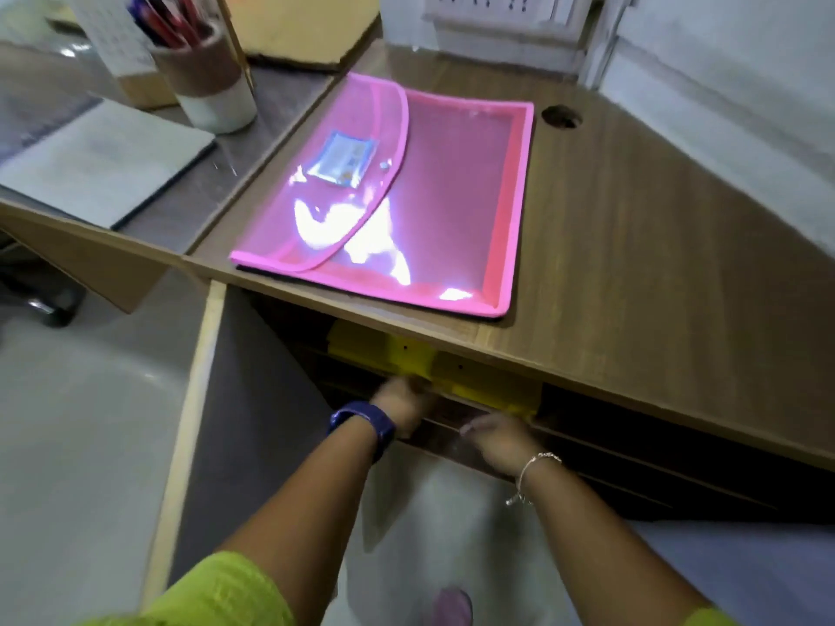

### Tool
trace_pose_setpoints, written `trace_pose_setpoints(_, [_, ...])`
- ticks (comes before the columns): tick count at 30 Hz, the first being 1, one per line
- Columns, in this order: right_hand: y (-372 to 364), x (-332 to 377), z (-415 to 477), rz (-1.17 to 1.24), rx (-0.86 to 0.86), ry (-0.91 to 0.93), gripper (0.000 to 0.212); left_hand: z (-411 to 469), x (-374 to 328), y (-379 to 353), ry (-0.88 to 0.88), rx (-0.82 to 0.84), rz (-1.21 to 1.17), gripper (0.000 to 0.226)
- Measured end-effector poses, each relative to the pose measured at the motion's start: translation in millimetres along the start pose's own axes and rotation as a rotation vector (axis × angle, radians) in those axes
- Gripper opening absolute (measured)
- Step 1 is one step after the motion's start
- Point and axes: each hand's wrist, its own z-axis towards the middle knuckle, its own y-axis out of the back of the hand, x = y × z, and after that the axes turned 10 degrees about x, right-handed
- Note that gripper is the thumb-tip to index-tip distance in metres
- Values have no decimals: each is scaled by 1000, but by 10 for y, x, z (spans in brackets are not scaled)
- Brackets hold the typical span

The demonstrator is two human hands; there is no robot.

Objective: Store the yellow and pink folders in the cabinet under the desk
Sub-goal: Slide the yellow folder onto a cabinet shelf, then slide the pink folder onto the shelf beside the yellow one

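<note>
The pink folder (406, 196) lies flat on the wooden desk (632, 264), near its front edge. Below the desk top, the yellow folder (433, 368) lies on a shelf of the open cabinet (632, 449), its front edge sticking out. My left hand (402, 406), with a blue watch on the wrist, grips the folder's front edge near its middle. At the folder's right corner my right hand (497, 438), wearing a silver bracelet, rests with curled fingers; whether it grips the folder is unclear.
The cabinet door (199, 422) stands open to the left. A cup of pens (203, 74) and a closed notebook (104, 160) sit on the grey desk section at left. A cable hole (561, 116) and a wall socket (497, 6) are behind the pink folder.
</note>
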Motion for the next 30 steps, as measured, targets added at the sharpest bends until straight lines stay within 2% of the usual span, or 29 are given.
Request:
trace_pose_setpoints(1, [-30, 169, -211, -111, 115, 32, 12, -247, -168, -3, -51, 200, 262, 25])
trace_pose_setpoints(2, [-29, 292, -385, -195, 192, 53, 11, -419, -299, 9, -67, 359, 367, 20])
trace_pose_setpoints(3, [5, 428, -540, -229, 230, 66, 11, -594, -432, 91, -70, 426, 399, 22])
trace_pose_setpoints(4, [53, 563, -678, -177, 248, 116, 14, -718, -534, 248, -97, 423, 370, 26])
trace_pose_setpoints(5, [124, 708, -813, -95, 218, 172, 18, -817, -640, 424, -153, 350, 290, 27])
trace_pose_setpoints(7, [279, 926, -951, 60, -23, 340, 25, -941, -770, 802, -411, 41, -1, 24])
trace_pose_setpoints(8, [344, 1019, -989, 63, -221, 423, 23, -1004, -790, 982, -513, -198, -171, 22])
trace_pose_setpoints(9, [405, 1079, -994, 25, -432, 467, 20, -1014, -776, 1139, -552, -475, -226, 19])
trace_pose_setpoints(10, [450, 1110, -978, -15, -587, 464, 23, -958, -725, 1281, -508, -722, -159, 19])
trace_pose_setpoints(11, [476, 1114, -951, -47, -643, 410, 31, -891, -637, 1398, -387, -892, -36, 27])
trace_pose_setpoints(12, [478, 1111, -907, -87, -636, 333, 39, -816, -532, 1508, -237, -942, 68, 38])
trace_pose_setpoints(14, [446, 1095, -809, -206, -575, 184, 50, -686, -376, 1643, 26, -824, 184, 56])
trace_pose_setpoints(15, [421, 1098, -766, -248, -569, 148, 52, -645, -323, 1663, 91, -760, 214, 62])
trace_pose_setpoints(18, [379, 1119, -625, -178, -604, 181, 57, -523, -260, 1717, 61, -741, 176, 65])
trace_pose_setpoints(22, [479, 1146, -555, 141, -555, 213, 48, -507, -329, 1927, 54, -644, 132, 62])
trace_pose_setpoints(25, [611, 1127, -555, 624, -554, 302, 46, -566, -364, 1998, -19, -471, -101, 52])
trace_pose_setpoints(27, [600, 1090, -556, 961, -463, 383, 28, -632, -424, 1808, -87, -314, -280, 31])
trace_pose_setpoints(28, [551, 1069, -573, 1054, -416, 415, 23, -651, -436, 1644, -95, -196, -354, 16])
trace_pose_setpoints(30, [374, 985, -597, 1133, -353, 469, 23, -656, -406, 1176, -157, 44, -468, 34])
